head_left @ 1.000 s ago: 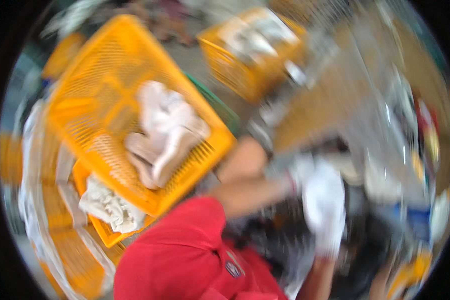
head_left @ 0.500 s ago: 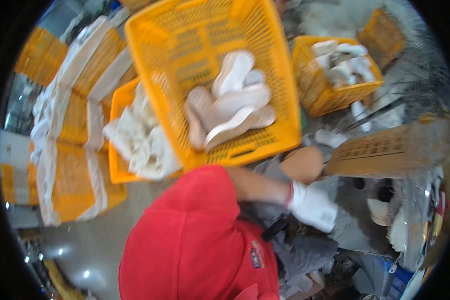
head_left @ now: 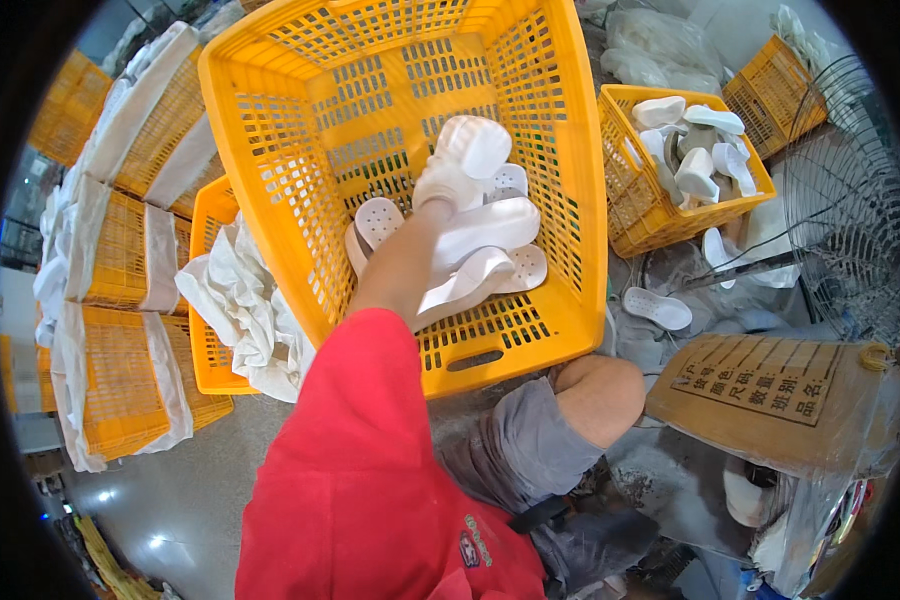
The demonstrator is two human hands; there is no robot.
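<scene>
My left arm, in a red sleeve, reaches into a tilted yellow plastic crate (head_left: 582, 300). My left hand (head_left: 447, 183), in a white glove, is closed on the near end of a white shoe sole (head_left: 487, 150); its fingers are partly blurred into the white. Several more pale soles lie loosely around and under my wrist, among them a broad white sole (head_left: 487, 228) and one with small round holes (head_left: 378, 220). My forearm hides part of the pile. My right hand is not in view.
A smaller yellow crate (head_left: 660, 220) full of white soles stands at right. Left is an orange crate (head_left: 208, 340) with white cloth (head_left: 245, 300). Stacked yellow crates (head_left: 120, 370) line the far left. A cardboard box (head_left: 770, 400) sits right of my bare knee (head_left: 605, 395).
My left hand has swung from the right, beside my knee, up and left into the big crate onto the soles. The view has shifted slightly.
</scene>
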